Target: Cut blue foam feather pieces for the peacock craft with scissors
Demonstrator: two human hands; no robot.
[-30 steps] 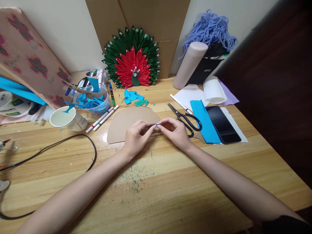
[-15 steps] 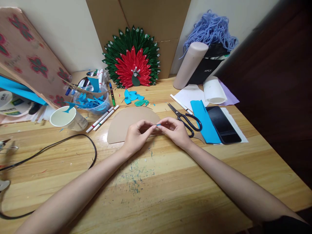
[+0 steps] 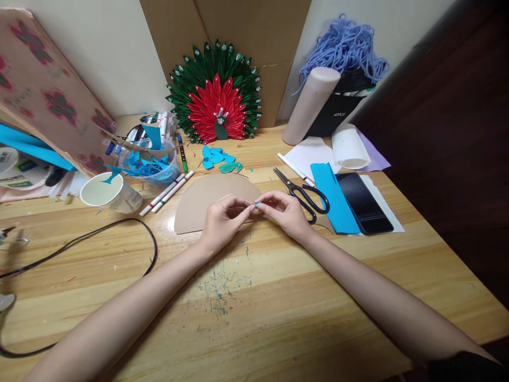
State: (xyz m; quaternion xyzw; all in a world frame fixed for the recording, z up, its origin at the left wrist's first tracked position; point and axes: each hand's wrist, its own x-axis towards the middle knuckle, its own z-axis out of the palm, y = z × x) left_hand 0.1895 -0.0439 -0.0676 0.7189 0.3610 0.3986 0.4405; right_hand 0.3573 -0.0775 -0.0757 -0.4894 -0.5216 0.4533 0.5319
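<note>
Far left, at 9 o'clock: a floral-printed board (image 3: 43,101) leans over the surface (image 3: 278,297); its upper and left parts are cut off by the frame edge. Below it a tape roll (image 3: 14,170) is partly hidden. A black cable (image 3: 99,239) loops across the surface and runs out of frame at the lower left.

At 10 o'clock: a paper cup (image 3: 104,192) holding one blue scrap, and a clear tub (image 3: 153,167) of blue paper cuttings. Two white markers (image 3: 169,192) lie just beside the tub. Items behind the tub are crowded and hard to make out.

Centre: a tan cardboard half-disc (image 3: 199,204) lies flat; its near edge is partly covered by both hands. The left hand (image 3: 222,220) is closed, fingertips pinching a small blue paper piece (image 3: 257,202). The right hand (image 3: 284,212) is likewise closed on the same piece from the other side. Only a sliver of the piece shows between the fingertips; its shape cannot be told.

At 12 o'clock: a red and green paper rosette (image 3: 217,95) stands against cardboard, with loose blue scraps (image 3: 217,157) before it.

At 2 o'clock: black scissors (image 3: 304,192), a blue paper strip (image 3: 334,199) and a dark phone (image 3: 363,201), touching side by side. Behind, a pale roll (image 3: 312,103) leans on a black box topped with lilac yarn (image 3: 344,45); the box lettering is too small to read.
</note>
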